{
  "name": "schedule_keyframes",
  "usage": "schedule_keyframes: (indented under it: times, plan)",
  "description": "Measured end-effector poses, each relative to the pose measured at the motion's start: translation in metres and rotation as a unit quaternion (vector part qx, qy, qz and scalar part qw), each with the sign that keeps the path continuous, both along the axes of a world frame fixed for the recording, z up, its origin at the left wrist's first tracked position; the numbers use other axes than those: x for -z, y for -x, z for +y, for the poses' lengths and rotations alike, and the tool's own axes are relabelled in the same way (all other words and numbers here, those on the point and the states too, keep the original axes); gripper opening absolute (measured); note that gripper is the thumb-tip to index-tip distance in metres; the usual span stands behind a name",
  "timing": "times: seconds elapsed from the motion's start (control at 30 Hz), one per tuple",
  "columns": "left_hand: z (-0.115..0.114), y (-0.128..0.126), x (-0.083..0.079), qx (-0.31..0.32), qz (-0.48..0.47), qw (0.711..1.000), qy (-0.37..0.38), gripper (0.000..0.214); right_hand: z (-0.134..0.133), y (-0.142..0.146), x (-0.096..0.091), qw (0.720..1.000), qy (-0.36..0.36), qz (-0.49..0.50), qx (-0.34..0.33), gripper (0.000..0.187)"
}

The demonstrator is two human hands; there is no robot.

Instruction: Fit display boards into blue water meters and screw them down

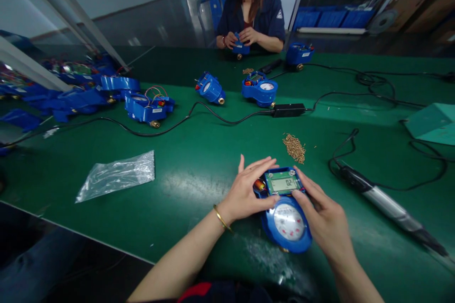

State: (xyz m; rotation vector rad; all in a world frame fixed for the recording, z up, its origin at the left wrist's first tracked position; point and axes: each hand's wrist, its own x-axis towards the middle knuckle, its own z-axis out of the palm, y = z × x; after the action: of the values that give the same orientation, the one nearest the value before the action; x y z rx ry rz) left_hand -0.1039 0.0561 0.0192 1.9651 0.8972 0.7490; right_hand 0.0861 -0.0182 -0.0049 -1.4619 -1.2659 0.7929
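A blue water meter [288, 220] lies on the green table in front of me, its round white dial facing up. At its far end sits a green circuit board with a small lit display [284, 184]. My left hand [245, 191] grips the meter's left side, thumb on the near edge of the board and fingers across the far left corner. My right hand [322, 208] holds the right side, its thumb at the board's lower right corner. Red and copper-coloured parts show beside the board under my left fingers. Just beyond the meter is a pile of small brass screws [294, 148].
An electric screwdriver [391, 208] with a cord lies at right. A clear plastic bag [119, 175] is at left. Several blue meters [261, 89] stand farther back, near a black adapter [289, 110] and cable. Across the table a co-worker [250, 14] handles another meter. A teal box [433, 123] sits at the right edge.
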Motion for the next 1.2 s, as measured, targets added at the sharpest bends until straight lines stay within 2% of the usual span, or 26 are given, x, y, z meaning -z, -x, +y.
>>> schedule_keyframes:
  times: [0.17, 0.27, 0.43, 0.6, 0.73, 0.87, 1.0, 1.2]
  plan:
    - [0.003, 0.005, 0.005, 0.017, -0.037, 0.999, 0.014, 0.083, 0.007, -0.003, 0.000, 0.990, 0.018, 0.118, -0.073, 0.059]
    - [0.002, 0.004, 0.003, 0.022, -0.038, 0.999, 0.017, 0.084, 0.013, -0.002, 0.000, 0.983, 0.000, 0.167, -0.082, 0.067]
    - [-0.003, -0.003, 0.000, -0.006, -0.024, 1.000, 0.017, 0.082, 0.017, 0.001, 0.006, 0.983, -0.036, 0.174, -0.046, 0.062]
    - [-0.008, -0.010, 0.000, -0.039, -0.015, 0.999, 0.013, 0.084, 0.016, 0.003, 0.010, 0.981, -0.050, 0.185, -0.040, 0.059]
    - [-0.006, -0.009, 0.000, -0.018, -0.048, 0.998, 0.035, 0.085, 0.016, 0.002, 0.009, 0.976, -0.047, 0.211, -0.037, 0.057]
    - [0.005, -0.002, -0.003, 0.032, -0.053, 0.997, 0.044, 0.083, 0.016, 0.000, 0.008, 0.974, -0.039, 0.220, -0.033, 0.056]
    - [0.017, 0.004, -0.010, 0.068, -0.029, 0.997, 0.013, 0.077, 0.016, -0.002, 0.007, 0.975, -0.038, 0.216, -0.036, 0.053]
    - [0.020, 0.003, -0.017, 0.073, 0.013, 0.997, -0.019, 0.067, 0.017, -0.010, -0.003, 0.984, -0.012, 0.168, -0.063, 0.053]
